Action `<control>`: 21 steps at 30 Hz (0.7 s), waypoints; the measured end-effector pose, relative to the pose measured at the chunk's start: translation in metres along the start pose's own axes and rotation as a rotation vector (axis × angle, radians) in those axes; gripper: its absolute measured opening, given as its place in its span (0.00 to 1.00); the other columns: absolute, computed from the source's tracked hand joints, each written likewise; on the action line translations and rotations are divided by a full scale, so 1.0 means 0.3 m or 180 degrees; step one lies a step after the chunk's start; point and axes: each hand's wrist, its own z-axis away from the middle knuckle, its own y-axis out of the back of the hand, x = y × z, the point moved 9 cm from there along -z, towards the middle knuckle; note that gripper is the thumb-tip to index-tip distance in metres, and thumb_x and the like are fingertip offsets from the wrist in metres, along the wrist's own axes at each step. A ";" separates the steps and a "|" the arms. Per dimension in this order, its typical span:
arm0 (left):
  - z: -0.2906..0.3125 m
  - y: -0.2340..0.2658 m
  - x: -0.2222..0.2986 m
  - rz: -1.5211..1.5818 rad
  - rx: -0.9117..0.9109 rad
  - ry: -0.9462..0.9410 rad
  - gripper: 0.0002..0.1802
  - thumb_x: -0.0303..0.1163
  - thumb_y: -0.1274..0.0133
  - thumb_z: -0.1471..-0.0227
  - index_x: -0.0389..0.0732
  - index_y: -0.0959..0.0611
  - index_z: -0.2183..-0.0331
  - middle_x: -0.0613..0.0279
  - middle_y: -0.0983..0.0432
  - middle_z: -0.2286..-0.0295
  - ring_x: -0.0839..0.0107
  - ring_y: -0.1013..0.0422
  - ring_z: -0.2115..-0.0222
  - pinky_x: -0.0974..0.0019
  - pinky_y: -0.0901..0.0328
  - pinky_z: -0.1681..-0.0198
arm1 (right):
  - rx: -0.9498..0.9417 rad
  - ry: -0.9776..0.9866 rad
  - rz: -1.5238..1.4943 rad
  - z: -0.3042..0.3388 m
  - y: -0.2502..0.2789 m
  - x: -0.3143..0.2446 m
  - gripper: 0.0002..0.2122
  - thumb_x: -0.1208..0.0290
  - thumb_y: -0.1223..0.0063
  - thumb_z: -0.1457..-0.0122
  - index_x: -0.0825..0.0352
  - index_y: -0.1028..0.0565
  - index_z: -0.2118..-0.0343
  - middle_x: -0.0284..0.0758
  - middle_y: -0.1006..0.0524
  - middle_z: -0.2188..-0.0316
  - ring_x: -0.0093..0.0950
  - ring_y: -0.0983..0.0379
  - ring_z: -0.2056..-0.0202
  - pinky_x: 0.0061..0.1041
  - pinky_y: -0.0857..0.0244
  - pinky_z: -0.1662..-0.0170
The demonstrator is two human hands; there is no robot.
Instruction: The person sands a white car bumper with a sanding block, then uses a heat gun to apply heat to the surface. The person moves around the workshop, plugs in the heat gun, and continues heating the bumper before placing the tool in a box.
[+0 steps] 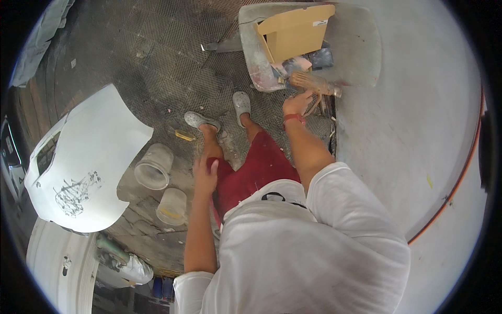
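Even, soft daylight with faint shadows; sharp at the centre, strong fisheye bending and black vignette at the rim.

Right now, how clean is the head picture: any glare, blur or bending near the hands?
Head view: fisheye bends the edges and darkens the corners; the white panel is bright, nearly washed out; the right hand at the dusty tool is slightly soft; the left hand on the thigh is sharp, evenly lit.

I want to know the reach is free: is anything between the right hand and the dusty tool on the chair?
Nothing visible: the right hand is already at the dusty tool on the chair, its fingers touching it.
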 end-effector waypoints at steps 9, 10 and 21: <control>0.541 -0.243 -0.713 0.0898 -0.0208 0.1822 0.26 0.43 0.45 0.33 0.35 0.23 0.43 0.53 0.19 0.55 0.65 0.23 0.55 0.62 0.30 0.50 | 0.0324 0.2443 -0.0094 -0.079 -0.044 -0.171 0.29 0.83 0.43 0.43 0.75 0.41 0.38 0.54 0.36 0.43 0.56 0.35 0.44 0.50 0.38 0.41; 0.542 -0.264 -0.725 0.1098 -0.0198 0.1933 0.27 0.43 0.45 0.34 0.34 0.23 0.42 0.49 0.20 0.52 0.61 0.24 0.52 0.60 0.31 0.47 | 0.0360 0.2481 -0.0275 -0.097 -0.041 -0.196 0.29 0.83 0.43 0.43 0.75 0.41 0.38 0.55 0.37 0.43 0.56 0.35 0.44 0.49 0.39 0.40; 0.076 -0.051 0.035 0.2153 -0.0074 0.1183 0.27 0.37 0.49 0.31 0.34 0.29 0.37 0.43 0.29 0.40 0.57 0.32 0.37 0.58 0.40 0.33 | 0.0560 0.1998 -0.1031 -0.177 -0.007 -0.335 0.32 0.81 0.41 0.44 0.78 0.42 0.38 0.58 0.37 0.40 0.58 0.38 0.38 0.45 0.43 0.35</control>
